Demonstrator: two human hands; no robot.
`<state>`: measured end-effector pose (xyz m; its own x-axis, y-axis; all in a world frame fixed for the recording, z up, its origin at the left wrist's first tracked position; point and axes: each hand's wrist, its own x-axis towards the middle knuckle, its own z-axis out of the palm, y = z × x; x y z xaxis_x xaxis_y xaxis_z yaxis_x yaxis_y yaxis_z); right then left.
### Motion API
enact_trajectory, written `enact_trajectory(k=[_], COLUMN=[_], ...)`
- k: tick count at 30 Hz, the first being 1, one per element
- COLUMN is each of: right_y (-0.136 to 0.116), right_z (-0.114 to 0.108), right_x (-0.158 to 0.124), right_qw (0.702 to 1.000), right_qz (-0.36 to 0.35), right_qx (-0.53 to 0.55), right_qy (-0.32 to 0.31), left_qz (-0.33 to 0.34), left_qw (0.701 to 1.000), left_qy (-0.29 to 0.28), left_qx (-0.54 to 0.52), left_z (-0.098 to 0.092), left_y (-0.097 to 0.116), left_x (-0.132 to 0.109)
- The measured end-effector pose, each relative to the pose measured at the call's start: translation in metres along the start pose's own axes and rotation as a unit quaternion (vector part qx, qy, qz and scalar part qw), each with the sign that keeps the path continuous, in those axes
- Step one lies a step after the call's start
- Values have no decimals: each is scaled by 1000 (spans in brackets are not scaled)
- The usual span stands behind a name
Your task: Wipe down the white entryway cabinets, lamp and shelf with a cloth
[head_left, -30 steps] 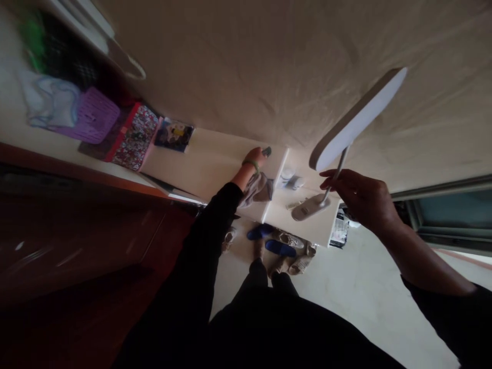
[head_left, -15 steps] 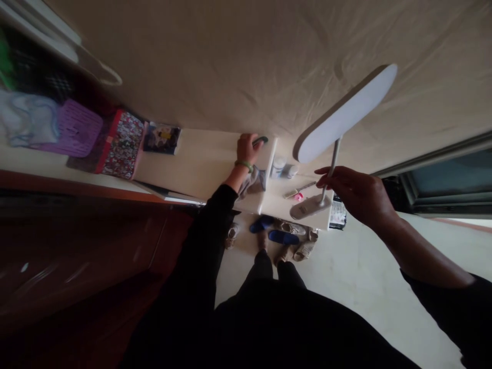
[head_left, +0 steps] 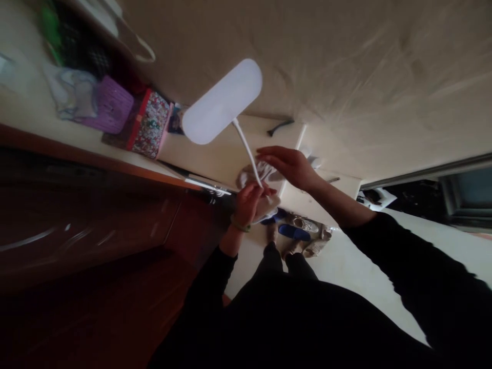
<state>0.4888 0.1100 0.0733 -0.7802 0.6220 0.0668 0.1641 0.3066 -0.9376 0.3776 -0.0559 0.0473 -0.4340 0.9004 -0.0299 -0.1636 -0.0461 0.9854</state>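
Observation:
A white desk lamp has its oval head (head_left: 222, 100) raised high, and its thin curved neck (head_left: 247, 149) runs down between my hands. My left hand (head_left: 248, 202), a green band on its wrist, is closed around the bottom of the neck together with a grey cloth (head_left: 268, 207). My right hand (head_left: 289, 165) hovers just right of the neck with its fingers stretched out flat over the cloth and holds nothing I can see. The lamp's base is hidden behind hand and cloth.
A white desk (head_left: 215, 154) stands against the beige wall with a dark handled tool (head_left: 280, 125) on it. On the left shelf are a purple basket (head_left: 110, 105) and a patterned box (head_left: 148, 131). A dark wooden cabinet (head_left: 77, 230) fills the left. Blue slippers (head_left: 294, 233) lie on the floor.
The lamp has swung left, from my right hand into my left. My left hand left the dark tool on the desk and drew back with the cloth. My right hand has opened.

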Motion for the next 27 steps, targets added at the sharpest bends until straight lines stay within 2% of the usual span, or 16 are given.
enact_trajectory(k=[2, 4, 6, 8, 11, 13, 15, 17, 20, 22, 23, 25, 27], right_y=[28, 53, 71, 85, 108, 125, 139, 140, 112, 86, 76, 65, 69], right_z=[32, 63, 85, 93, 73, 44, 12, -15, -27, -17, -9, 7, 17], right_x=[6, 4, -3, -11, -25, -41, -65, -93, -130, -142, -144, -143, -142], right_qw=[989, 963, 948, 952, 966, 978, 978, 963, 950, 934, 927, 918, 899], right_qz=[42, 81, 73, 32, 13, 49, 110, 157, 167, 165, 172, 209, 252], right_qx=[-138, -258, -308, -303, -255, -175, -34, 89, 221, 298, 311, 287, 265], right_qy=[18, -9, -25, -9, 35, 101, 172, 198, 142, 108, 116, 177, 240], left_qz=[12, 33, 53, 65, 73, 80, 87, 96, 99, 87, 82, 84, 91], left_qw=[996, 988, 979, 973, 968, 967, 969, 973, 980, 984, 986, 988, 990], left_qy=[78, 142, 187, 211, 224, 223, 209, 185, 146, 119, 103, 66, 23], left_qx=[29, 53, 64, 68, 85, 97, 102, 96, 88, 97, 104, 111, 107], left_z=[-15, -27, -33, -37, -39, -39, -36, -26, 4, 33, 47, 75, 96], left_y=[0, -1, -2, -4, -8, -12, -17, -23, -32, -37, -40, -46, -52], left_x=[-7, -11, -10, -5, 8, 18, 28, 38, 49, 50, 49, 43, 35])
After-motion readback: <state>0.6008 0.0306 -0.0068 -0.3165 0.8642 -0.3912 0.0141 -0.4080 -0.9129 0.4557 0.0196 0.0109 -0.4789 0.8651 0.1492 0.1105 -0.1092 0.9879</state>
